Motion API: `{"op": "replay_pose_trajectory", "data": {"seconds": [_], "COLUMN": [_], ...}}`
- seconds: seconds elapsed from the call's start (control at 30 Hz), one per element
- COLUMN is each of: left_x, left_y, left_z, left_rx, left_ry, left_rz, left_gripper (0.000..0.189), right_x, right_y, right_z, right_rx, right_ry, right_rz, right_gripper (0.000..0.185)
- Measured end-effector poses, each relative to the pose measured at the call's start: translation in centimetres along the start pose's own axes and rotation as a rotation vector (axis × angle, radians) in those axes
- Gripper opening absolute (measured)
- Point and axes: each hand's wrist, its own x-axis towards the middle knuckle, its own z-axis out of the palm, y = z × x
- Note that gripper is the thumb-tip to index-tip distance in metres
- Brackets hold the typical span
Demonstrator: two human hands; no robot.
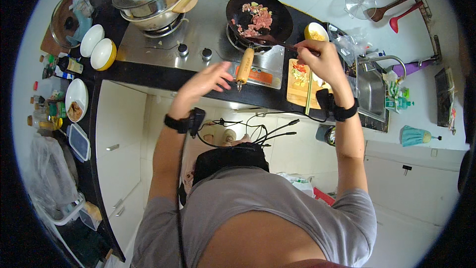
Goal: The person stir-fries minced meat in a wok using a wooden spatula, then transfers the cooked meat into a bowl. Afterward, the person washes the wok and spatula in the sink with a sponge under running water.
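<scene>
My right hand (318, 57) is closed around the handle of a dark spatula (275, 41), whose head lies in a black wok (280, 16) among pieces of pinkish meat (260, 18). The wok stands on the right burner of a steel gas stove (148, 50), its wooden handle (245, 66) pointing towards me. Just left of that handle, my left hand (206, 82) hovers with fingers apart, holding nothing. Right of the stove, a wooden cutting board (297, 95) bears chopped red and pale green pieces, with a long green stalk (309, 95) across it.
A lidded steel pot (148, 5) sits on the left burner. White bowls (102, 55) and bottles (48, 109) line the left counter. A yellow bowl (316, 31) stands behind the board, near the sink (372, 93). Black cables (241, 123) hang below the counter edge.
</scene>
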Motion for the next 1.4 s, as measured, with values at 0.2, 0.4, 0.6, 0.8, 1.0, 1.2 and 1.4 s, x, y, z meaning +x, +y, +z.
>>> {"op": "replay_pose_trajectory", "data": {"seconds": [0.2, 0.4, 0.6, 0.8, 1.0, 1.2, 1.4], "left_x": [-10.5, -20.8, -28.0, -22.6, -3.7, 5.2, 4.8], "left_y": [-3.4, -6.6, -5.4, -0.4, 5.6, 3.2, 1.6], "left_z": [-9.3, -13.6, -12.6, -16.4, -9.3, 2.9, 5.0], "left_rx": [-0.046, -0.986, -0.572, -0.309, 0.274, 0.438, 0.217], "left_ry": [0.415, 0.523, 0.705, 0.896, 0.127, -0.152, -0.013], "left_rz": [0.128, 0.691, 0.635, 0.548, 0.288, -0.094, -0.041], "left_gripper": [0.039, 0.036, 0.042, 0.033, 0.028, 0.066, 0.05], "right_x": [2.1, 2.0, -0.5, 2.7, 3.0, -1.5, 0.3], "right_y": [4.8, 5.1, 0.4, 6.0, 3.5, 1.3, 6.1], "right_z": [5.0, 3.4, -0.2, 4.7, 4.5, -1.6, 3.2], "right_rx": [-0.154, -0.027, 0.162, -0.018, -0.018, -0.133, -0.057], "right_ry": [0.32, 0.28, 0.145, 0.349, 0.173, 0.165, 0.38], "right_rz": [-0.444, -0.17, 0.145, -0.214, -0.201, -0.016, -0.122], "right_gripper": [0.021, 0.026, 0.028, 0.026, 0.024, 0.024, 0.023]}}
